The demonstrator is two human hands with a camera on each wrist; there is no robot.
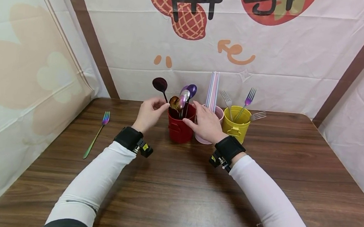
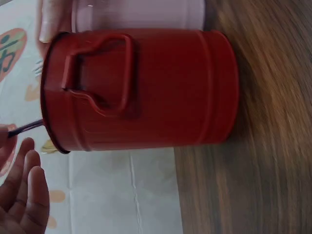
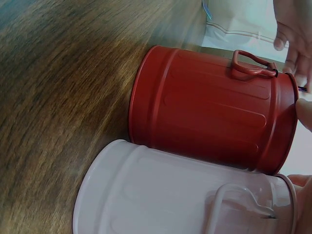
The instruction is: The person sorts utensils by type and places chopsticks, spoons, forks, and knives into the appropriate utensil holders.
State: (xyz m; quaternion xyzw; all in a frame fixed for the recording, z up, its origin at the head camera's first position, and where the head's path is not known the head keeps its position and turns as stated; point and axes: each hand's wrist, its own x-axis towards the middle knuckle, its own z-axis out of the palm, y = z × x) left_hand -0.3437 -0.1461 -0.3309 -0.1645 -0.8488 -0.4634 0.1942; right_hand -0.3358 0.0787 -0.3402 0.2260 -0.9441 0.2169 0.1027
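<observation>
My left hand (image 1: 150, 115) pinches the thin handle of a dark round-bowled spoon (image 1: 160, 84) at the left rim of a red bucket (image 1: 180, 132). The spoon's bowl points up, and its handle (image 2: 27, 127) slants into the bucket's mouth. My right hand (image 1: 208, 124) holds the bucket's right rim, thumb at the front and fingers farther back. Gold, pink, silver and purple spoons (image 1: 191, 90) stand bowl-up inside. In the right wrist view, the right thumb (image 3: 305, 113) lies at the red rim.
A pink bucket (image 1: 203, 141) with pastel straws (image 1: 213, 89) stands right against the red one. Beyond it, a yellow bucket (image 1: 236, 132) holds several forks (image 1: 250, 97). A rainbow-coloured fork (image 1: 97, 135) lies on the wooden table (image 1: 173, 200) at left. A printed cloth (image 1: 119, 41) hangs behind.
</observation>
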